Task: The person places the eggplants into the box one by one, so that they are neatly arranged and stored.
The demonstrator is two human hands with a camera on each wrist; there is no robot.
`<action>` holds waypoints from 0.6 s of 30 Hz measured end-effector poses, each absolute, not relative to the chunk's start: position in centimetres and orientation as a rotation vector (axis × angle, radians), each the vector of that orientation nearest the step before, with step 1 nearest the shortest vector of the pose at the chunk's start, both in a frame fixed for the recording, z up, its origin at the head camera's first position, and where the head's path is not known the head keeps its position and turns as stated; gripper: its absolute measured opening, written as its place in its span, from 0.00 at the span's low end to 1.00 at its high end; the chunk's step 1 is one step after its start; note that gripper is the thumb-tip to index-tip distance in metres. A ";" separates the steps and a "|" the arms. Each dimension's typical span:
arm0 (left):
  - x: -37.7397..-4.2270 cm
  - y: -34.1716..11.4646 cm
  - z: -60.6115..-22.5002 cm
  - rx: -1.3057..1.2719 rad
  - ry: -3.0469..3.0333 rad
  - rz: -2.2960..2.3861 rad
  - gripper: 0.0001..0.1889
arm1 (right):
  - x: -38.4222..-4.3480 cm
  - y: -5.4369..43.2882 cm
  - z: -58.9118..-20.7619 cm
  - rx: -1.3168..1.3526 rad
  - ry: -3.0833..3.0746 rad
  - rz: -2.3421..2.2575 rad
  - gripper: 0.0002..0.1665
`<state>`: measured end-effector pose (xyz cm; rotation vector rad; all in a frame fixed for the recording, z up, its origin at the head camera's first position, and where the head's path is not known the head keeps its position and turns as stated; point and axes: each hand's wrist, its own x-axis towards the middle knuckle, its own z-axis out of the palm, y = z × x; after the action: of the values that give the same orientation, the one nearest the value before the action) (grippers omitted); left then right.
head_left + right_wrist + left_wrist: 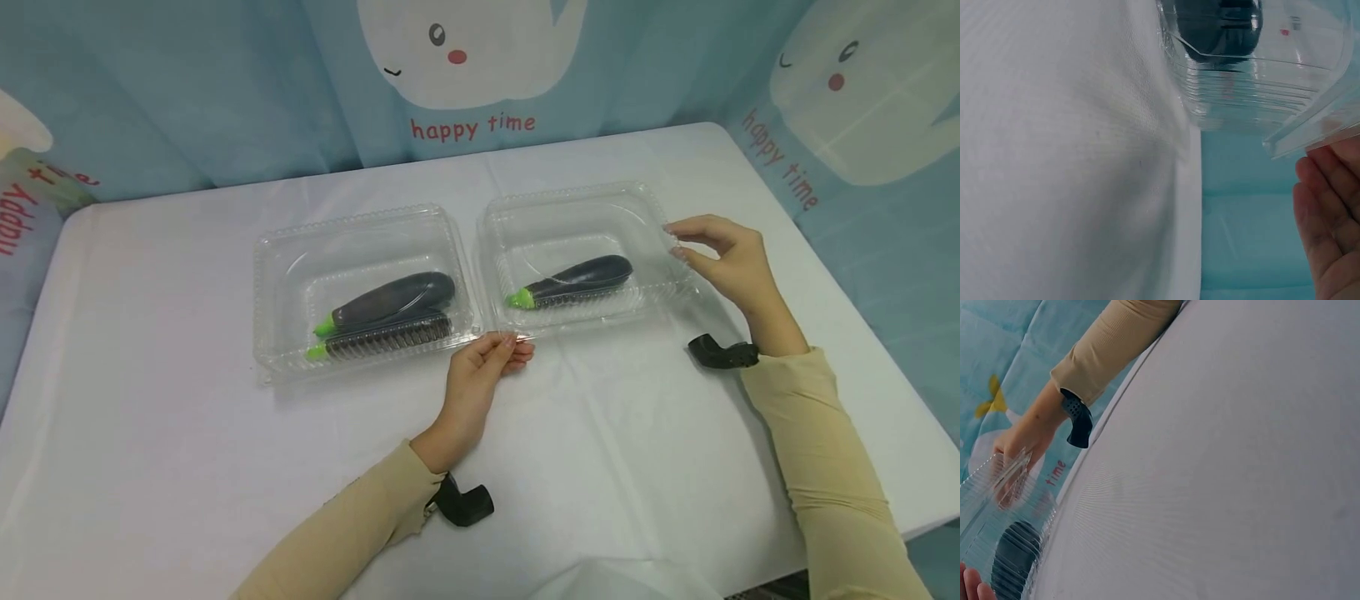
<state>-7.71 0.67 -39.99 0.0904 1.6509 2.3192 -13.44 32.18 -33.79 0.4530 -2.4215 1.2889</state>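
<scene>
Two clear plastic containers stand side by side on the table. Two eggplants, dark with bright green stem ends, lie in the left container (360, 229); the upper eggplant (393, 300) is partly over the lower eggplant (390, 335). One eggplant (581, 277) lies in the right container (570, 200), its lower side seen through the ribbed wall. My left hand (480, 375) pinches the right container's near left corner, close beside the left container. My right hand (727, 254) holds its right rim between thumb and fingers; the right wrist view shows the fingers (1329, 181) under that rim.
A white cloth covers the table (150, 417). Blue curtains (225, 83) with printed figures hang behind it and along the sides. A black wrist device (461, 502) sits at the left cuff and another wrist device (723, 352) at the right cuff. White material shows at the near edge.
</scene>
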 end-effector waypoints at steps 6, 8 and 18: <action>-7.8 0.6 -40.0 0.127 1.641 2.319 0.13 | -13.6 32.4 -33.8 0.483 -2.419 1.284 0.15; -7.8 0.6 -39.9 0.144 1.627 2.320 0.13 | -13.6 32.6 -33.8 0.488 -2.424 1.291 0.16; -7.7 0.4 -39.7 0.170 1.509 2.331 0.18 | -13.7 32.9 -33.8 0.475 -2.467 1.299 0.16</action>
<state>-7.67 0.44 -39.69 0.1701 1.5095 2.3307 -13.65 32.88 -33.77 0.4751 -2.4669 1.2993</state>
